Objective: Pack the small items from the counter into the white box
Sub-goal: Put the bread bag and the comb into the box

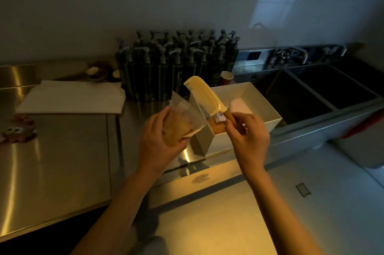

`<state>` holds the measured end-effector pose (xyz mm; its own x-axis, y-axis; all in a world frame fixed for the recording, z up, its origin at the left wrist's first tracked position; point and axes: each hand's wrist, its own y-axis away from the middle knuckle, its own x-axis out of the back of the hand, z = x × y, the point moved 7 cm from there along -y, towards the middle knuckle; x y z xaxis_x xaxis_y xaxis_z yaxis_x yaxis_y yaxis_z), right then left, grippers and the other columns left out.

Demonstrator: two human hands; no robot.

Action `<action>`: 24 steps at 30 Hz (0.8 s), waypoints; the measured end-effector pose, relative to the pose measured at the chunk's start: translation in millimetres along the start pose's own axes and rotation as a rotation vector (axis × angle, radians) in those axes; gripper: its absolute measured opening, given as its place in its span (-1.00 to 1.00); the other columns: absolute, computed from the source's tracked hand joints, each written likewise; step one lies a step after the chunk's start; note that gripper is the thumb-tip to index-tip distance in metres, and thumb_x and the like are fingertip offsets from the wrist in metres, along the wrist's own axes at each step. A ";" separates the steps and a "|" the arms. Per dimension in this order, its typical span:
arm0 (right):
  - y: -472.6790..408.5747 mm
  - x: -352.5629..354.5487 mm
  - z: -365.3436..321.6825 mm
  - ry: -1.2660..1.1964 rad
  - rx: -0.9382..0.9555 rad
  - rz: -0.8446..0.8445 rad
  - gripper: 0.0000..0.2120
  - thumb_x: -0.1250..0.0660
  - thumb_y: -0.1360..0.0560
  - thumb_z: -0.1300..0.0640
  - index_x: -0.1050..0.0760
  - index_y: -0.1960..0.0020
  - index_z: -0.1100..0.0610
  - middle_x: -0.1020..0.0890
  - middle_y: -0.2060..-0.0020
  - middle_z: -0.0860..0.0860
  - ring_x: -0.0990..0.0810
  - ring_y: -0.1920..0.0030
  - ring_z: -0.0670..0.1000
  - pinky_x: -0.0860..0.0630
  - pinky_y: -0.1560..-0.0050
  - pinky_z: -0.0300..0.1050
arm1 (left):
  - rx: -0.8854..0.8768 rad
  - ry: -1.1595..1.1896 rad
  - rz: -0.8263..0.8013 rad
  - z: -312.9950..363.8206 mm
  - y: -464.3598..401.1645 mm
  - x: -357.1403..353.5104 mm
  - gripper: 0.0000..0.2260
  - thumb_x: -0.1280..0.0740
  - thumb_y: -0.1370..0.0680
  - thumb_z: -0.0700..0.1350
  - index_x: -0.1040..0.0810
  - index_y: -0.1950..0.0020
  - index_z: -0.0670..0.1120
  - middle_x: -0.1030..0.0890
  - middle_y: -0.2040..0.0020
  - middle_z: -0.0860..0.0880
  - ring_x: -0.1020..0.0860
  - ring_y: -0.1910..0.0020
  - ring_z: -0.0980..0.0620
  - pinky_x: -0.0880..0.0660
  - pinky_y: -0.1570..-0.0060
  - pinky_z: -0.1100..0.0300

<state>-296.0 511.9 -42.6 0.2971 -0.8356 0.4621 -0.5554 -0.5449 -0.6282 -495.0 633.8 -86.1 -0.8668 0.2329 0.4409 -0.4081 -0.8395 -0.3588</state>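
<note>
Head view: right hand (248,136) pinching comb (204,96) by handle, held over near-left corner of white box (268,109), long axis diagonal, tip pointing up-left, teeth facing down-left. Left hand (160,140) wrapped around clear packet (182,119), just left of box, above bench (62,150).

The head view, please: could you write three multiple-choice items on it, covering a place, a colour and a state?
1. Where is the open white rectangular box?
A. on the floor
B. on the steel counter beside the sink
C. on a shelf

2. What colour is the plastic comb?
A. pale yellow
B. blue
C. black

3. What is the left hand doing?
A. resting empty
B. holding a clear plastic packet
C. pressing a pump

Answers: B, it stands left of the sink basin; A, as lit; B, fingers wrap the packet.
</note>
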 end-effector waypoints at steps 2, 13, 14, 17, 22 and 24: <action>-7.4 12.1 17.5 0.013 -0.010 0.011 -0.70 -0.35 -0.47 -0.07 -0.60 -0.03 0.14 -0.60 0.12 -0.01 -0.52 0.11 -0.08 -0.40 0.17 -0.38 | -0.006 -0.009 -0.018 9.6 -6.4 -20.2 -0.18 -0.55 -0.32 0.04 -0.15 -0.45 0.15 -0.29 -0.39 -0.02 -0.34 -0.25 0.06 -0.48 -0.12 -0.02; -101.9 28.8 113.9 0.118 0.014 0.040 -0.69 -0.27 -0.47 -0.11 -0.58 -0.01 0.09 -0.57 0.17 -0.04 -0.48 0.17 -0.09 -0.40 0.23 -0.28 | -0.026 0.035 -0.055 36.6 -107.4 -135.9 -0.18 -0.48 -0.28 0.21 -0.18 -0.45 0.17 -0.32 -0.37 0.01 -0.33 -0.31 0.02 -0.46 -0.15 -0.03; -112.7 28.6 124.4 0.137 0.007 0.038 -0.70 -0.27 -0.47 -0.11 -0.58 -0.01 0.09 -0.56 0.17 -0.04 -0.48 0.17 -0.10 -0.38 0.23 -0.30 | -0.014 0.030 -0.061 36.4 -118.2 -148.2 -0.19 -0.52 -0.30 0.15 -0.19 -0.46 0.15 -0.32 -0.38 -0.01 -0.33 -0.31 -0.01 -0.46 -0.17 -0.07; -141.3 29.4 157.2 0.190 -0.014 0.043 -0.72 -0.28 -0.46 -0.09 -0.58 -0.02 0.08 -0.56 0.17 -0.04 -0.48 0.17 -0.10 -0.40 0.23 -0.26 | 0.009 0.014 -0.095 39.3 -142.3 -182.6 -0.20 -0.52 -0.33 0.10 -0.19 -0.47 0.12 -0.32 -0.37 0.02 -0.33 -0.32 -0.01 -0.44 -0.22 -0.08; -170.1 29.6 201.6 0.169 -0.052 0.026 -0.76 -0.34 -0.45 -0.01 -0.58 -0.03 0.11 -0.56 0.16 -0.04 -0.48 0.16 -0.10 -0.43 0.23 -0.25 | 0.043 -0.140 -0.182 35.9 -161.4 -222.8 -0.19 -0.51 -0.33 0.17 -0.17 -0.47 0.12 -0.33 -0.39 0.04 -0.30 -0.36 0.00 -0.35 -0.32 -0.02; -176.2 24.6 214.4 0.145 -0.047 -0.002 -0.77 -0.34 -0.45 0.00 -0.59 -0.02 0.11 -0.56 0.17 -0.06 -0.48 0.17 -0.11 -0.43 0.23 -0.25 | 0.087 -0.176 -0.186 32.1 -161.8 -229.4 -0.20 -0.51 -0.32 0.18 -0.20 -0.46 0.11 -0.33 -0.39 0.04 -0.30 -0.37 0.01 -0.32 -0.33 0.02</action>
<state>-24.3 572.4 -54.7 0.1849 -0.8138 0.5510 -0.5915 -0.5399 -0.5989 -221.0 700.5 -102.7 -0.7129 0.3050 0.6314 -0.5231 -0.8311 -0.1891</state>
